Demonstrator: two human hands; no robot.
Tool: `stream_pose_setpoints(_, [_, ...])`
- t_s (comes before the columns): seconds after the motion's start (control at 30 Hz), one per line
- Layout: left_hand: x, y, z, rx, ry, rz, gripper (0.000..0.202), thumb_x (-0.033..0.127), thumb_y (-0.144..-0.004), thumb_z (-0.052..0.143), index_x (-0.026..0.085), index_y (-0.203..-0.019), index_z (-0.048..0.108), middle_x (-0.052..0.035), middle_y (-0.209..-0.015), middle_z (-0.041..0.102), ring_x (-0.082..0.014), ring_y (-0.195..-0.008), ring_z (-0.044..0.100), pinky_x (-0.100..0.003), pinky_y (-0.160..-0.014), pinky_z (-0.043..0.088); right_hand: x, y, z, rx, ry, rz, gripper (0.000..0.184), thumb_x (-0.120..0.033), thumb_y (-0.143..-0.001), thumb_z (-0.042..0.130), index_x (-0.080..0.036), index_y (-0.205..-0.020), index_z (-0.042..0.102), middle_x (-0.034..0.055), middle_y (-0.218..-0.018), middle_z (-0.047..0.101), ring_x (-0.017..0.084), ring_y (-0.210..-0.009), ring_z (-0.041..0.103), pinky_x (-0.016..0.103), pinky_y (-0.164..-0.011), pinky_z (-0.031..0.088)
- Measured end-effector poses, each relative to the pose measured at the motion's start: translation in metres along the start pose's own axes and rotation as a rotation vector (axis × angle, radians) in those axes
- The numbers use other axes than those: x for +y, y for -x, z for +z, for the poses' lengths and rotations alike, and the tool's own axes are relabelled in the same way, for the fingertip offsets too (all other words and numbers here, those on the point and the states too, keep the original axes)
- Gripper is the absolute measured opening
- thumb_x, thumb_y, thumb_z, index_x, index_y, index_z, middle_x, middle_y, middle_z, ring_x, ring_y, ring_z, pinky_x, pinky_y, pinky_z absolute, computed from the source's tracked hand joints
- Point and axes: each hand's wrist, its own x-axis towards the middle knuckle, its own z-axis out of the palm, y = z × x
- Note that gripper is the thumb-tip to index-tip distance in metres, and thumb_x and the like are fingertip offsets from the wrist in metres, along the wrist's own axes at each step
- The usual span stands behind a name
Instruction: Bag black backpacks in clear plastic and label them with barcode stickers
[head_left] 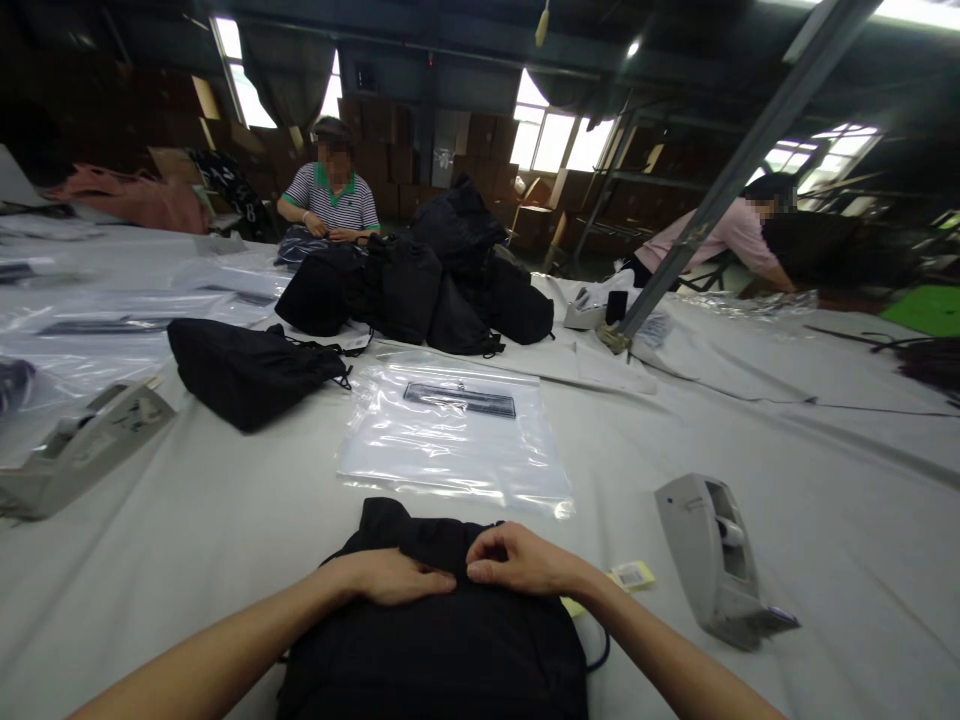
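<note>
A black drawstring bag lies in front of me at the bottom of the view, a dark cord looping out at its right side. My left hand is at its upper part, the thumb outside and the fingers tucked under a fold of the cloth, mostly hidden. Close beside it, my right hand has curled fingers and thumb pinching the same folded cloth. Under my right forearm, a yellow tag with a white label sticks out. Beyond the bag lies a stack of clear plastic bags with a dark printed strip.
Grey tape dispensers stand at right and left. One black bag lies left of the plastic, with a black bag pile behind. Two people work across the white-covered table. A slanted metal post rises at right.
</note>
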Motion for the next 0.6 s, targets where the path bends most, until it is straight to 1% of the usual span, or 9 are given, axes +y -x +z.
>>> stream_pose_setpoints(0.07, [0.013,0.016,-0.006,0.001,0.001,0.021,0.046,0.05,-0.096,0.033,0.025,-0.111,0.068,-0.0033,-0.11,0.07,-0.0218,-0.096,0.065,-0.028,-0.085,0.045,0.005,0.006,0.008,0.02,0.053,0.0,0.015,-0.026,-0.076,0.065,-0.018,-0.082,0.075,0.0008,-0.077,0.07,0.015,-0.071,0.061,0.023,-0.066,0.045])
stream_pose_setpoints(0.13, [0.026,0.027,-0.016,0.076,-0.039,0.029,0.041,0.049,-0.094,0.04,0.023,-0.101,0.07,-0.0021,-0.092,0.072,-0.0193,-0.08,0.064,-0.025,-0.072,0.044,0.009,0.004,0.012,0.056,0.115,0.015,0.011,-0.021,-0.073,0.066,-0.017,-0.077,0.075,0.0016,-0.075,0.069,0.016,-0.071,0.06,0.024,-0.066,0.044])
stream_pose_setpoints(0.2, [0.034,0.028,-0.027,0.228,-0.108,0.011,0.036,0.049,-0.091,0.046,0.021,-0.098,0.069,-0.001,-0.083,0.068,-0.0177,-0.074,0.061,-0.025,-0.064,0.04,0.008,-0.003,0.014,0.073,0.181,0.021,0.006,-0.018,-0.067,0.07,-0.018,-0.071,0.074,0.0012,-0.073,0.067,0.016,-0.07,0.059,0.025,-0.067,0.043])
stream_pose_setpoints(0.27, [0.034,0.015,-0.033,0.296,-0.157,-0.001,0.03,0.046,-0.088,0.052,0.021,-0.097,0.067,0.0001,-0.081,0.066,-0.0165,-0.073,0.059,-0.024,-0.061,0.038,0.005,-0.01,0.015,0.059,0.237,0.015,0.008,-0.015,-0.062,0.072,-0.019,-0.068,0.072,-0.0007,-0.068,0.064,0.015,-0.067,0.056,0.025,-0.064,0.041])
stream_pose_setpoints(0.33, [0.022,-0.005,-0.03,0.207,-0.167,-0.003,0.02,0.037,-0.081,0.061,0.021,-0.091,0.068,0.0017,-0.076,0.066,-0.0154,-0.069,0.058,-0.022,-0.058,0.038,0.003,-0.013,0.015,0.014,0.271,0.006,0.012,-0.011,-0.06,0.072,-0.02,-0.068,0.071,-0.0035,-0.062,0.061,0.013,-0.061,0.053,0.023,-0.06,0.039])
stream_pose_setpoints(0.4, [0.003,-0.024,-0.018,0.1,-0.177,-0.023,0.009,0.028,-0.075,0.065,0.019,-0.075,0.069,0.0025,-0.065,0.063,-0.0144,-0.061,0.057,-0.022,-0.053,0.037,0.004,-0.014,0.017,-0.033,0.284,0.005,0.015,-0.009,-0.06,0.07,-0.02,-0.069,0.072,-0.0055,-0.058,0.059,0.01,-0.056,0.051,0.021,-0.056,0.037])
stream_pose_setpoints(0.43, [-0.008,-0.032,-0.01,0.079,-0.189,-0.034,0.008,0.025,-0.073,0.066,0.019,-0.07,0.069,0.0019,-0.062,0.063,-0.0145,-0.06,0.056,-0.022,-0.053,0.037,0.006,-0.014,0.018,-0.047,0.285,0.01,0.016,-0.008,-0.06,0.07,-0.02,-0.07,0.072,-0.0059,-0.058,0.059,0.009,-0.055,0.051,0.02,-0.055,0.037])
stream_pose_setpoints(0.53, [-0.034,-0.043,0.013,0.107,-0.22,-0.046,0.01,0.024,-0.075,0.062,0.019,-0.073,0.071,-0.0013,-0.072,0.07,-0.0168,-0.067,0.059,-0.024,-0.059,0.04,0.019,-0.017,0.023,-0.056,0.267,0.039,0.016,-0.01,-0.06,0.069,-0.02,-0.072,0.074,-0.0059,-0.057,0.06,0.009,-0.054,0.052,0.018,-0.052,0.037])
stream_pose_setpoints(0.6, [-0.045,-0.045,0.023,0.127,-0.22,-0.051,0.012,0.023,-0.075,0.061,0.02,-0.078,0.072,-0.0023,-0.079,0.073,-0.0181,-0.071,0.062,-0.025,-0.062,0.041,0.029,-0.021,0.029,-0.041,0.242,0.063,0.016,-0.009,-0.06,0.067,-0.019,-0.07,0.074,-0.0054,-0.056,0.061,0.01,-0.053,0.053,0.018,-0.051,0.038])
